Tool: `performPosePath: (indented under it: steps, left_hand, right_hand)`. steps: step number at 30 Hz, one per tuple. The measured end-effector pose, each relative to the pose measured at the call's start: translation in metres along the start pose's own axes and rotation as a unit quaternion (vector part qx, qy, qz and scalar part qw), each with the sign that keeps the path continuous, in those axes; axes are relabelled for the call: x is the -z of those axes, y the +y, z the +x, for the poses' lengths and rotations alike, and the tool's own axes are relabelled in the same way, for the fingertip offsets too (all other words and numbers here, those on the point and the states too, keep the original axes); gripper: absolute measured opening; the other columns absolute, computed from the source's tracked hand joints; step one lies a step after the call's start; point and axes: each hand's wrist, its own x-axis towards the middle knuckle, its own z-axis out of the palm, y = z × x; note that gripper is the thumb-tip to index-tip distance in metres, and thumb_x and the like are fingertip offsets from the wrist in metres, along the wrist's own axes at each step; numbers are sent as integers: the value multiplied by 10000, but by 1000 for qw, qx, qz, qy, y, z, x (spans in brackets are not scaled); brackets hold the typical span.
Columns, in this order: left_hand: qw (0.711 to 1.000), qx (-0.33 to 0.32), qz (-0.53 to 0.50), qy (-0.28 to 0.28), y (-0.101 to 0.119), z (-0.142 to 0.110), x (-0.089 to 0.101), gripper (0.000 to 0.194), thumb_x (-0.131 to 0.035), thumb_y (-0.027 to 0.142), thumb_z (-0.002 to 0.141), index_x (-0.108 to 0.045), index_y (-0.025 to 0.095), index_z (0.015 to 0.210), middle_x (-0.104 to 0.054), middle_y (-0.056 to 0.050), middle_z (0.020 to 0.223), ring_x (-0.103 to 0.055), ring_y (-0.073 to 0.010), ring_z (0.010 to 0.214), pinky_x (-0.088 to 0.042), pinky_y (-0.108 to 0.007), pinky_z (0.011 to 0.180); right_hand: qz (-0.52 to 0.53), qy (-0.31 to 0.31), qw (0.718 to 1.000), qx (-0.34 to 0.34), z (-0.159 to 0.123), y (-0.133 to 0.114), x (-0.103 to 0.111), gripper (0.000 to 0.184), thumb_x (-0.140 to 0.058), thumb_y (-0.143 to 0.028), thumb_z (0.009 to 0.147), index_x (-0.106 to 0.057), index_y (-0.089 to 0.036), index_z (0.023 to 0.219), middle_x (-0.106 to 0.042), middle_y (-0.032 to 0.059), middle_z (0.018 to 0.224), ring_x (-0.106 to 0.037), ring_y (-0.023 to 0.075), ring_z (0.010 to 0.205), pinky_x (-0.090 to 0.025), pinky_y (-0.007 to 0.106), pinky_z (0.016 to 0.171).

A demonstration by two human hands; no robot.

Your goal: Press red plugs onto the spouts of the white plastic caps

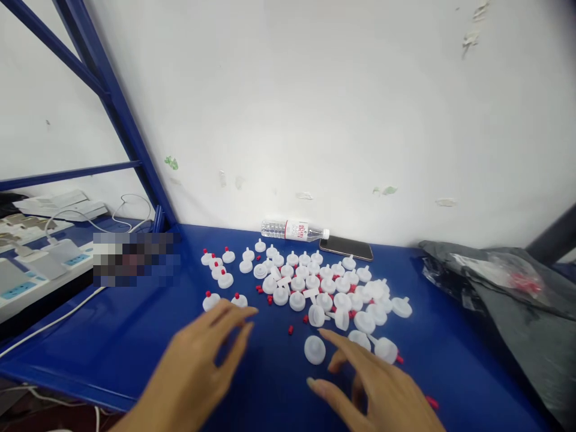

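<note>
Several white plastic caps (315, 285) lie scattered on a blue table (135, 342), with small red plugs (290, 330) among them. A few caps at the left (216, 268) carry red plugs on top. My left hand (202, 366) hovers over the table with fingers spread, its fingertips near two plugged caps (210, 300). My right hand (373, 390) is also spread and holds nothing, its index finger reaching toward a lone white cap (314, 350).
A water bottle (294, 230) lies by the wall beside a dark phone (346, 246). A black plastic bag (504, 282) with a clear pouch of red plugs (517, 277) is at the right. Power strips (40, 264) and cables sit left, behind a blue frame (121, 120).
</note>
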Motion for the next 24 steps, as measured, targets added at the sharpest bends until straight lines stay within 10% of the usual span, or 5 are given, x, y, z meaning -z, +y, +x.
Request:
performPosePath:
  steps: [5,10,16,24]
  left_hand:
    - [988,-15,13,-156,32,17,-48,355,-443,271,1037,-658,260,1320,-687,-78,1149,-718,-224,934,-586,-321,780]
    - [983,-50,30,-176,26,21,-62,364,-400,133,1015,-725,247,1132,-681,-67,1108,-685,-213,947,-554,-293,748]
    - [980,50,-171,-84,26,23,-40,197,-528,246,994,-721,225,1029,-715,-42,1020,-679,-183,880,-546,-281,764]
    - [880,109,-454,-90,42,25,-1,257,-688,430,900,-806,202,927,-718,-50,884,-528,-79,520,-472,-201,469]
  right_hand:
    - [-87,66,994,5,0,0,-32,317,-651,-350,927,-678,-294,1238,-751,12,852,-732,199,616,-493,248,493]
    - [-78,106,991,-15,0,-16,-34,89,-628,-301,926,-665,-305,1006,-711,-10,903,-721,175,631,-462,247,503]
    - [-22,48,998,-28,10,-28,-20,187,-704,-216,838,-684,-314,996,-768,-41,909,-721,198,646,-453,280,602]
    - [128,29,990,-50,34,-67,-4,385,-683,-191,769,-519,-291,1102,-786,-55,847,-719,203,608,-440,280,583]
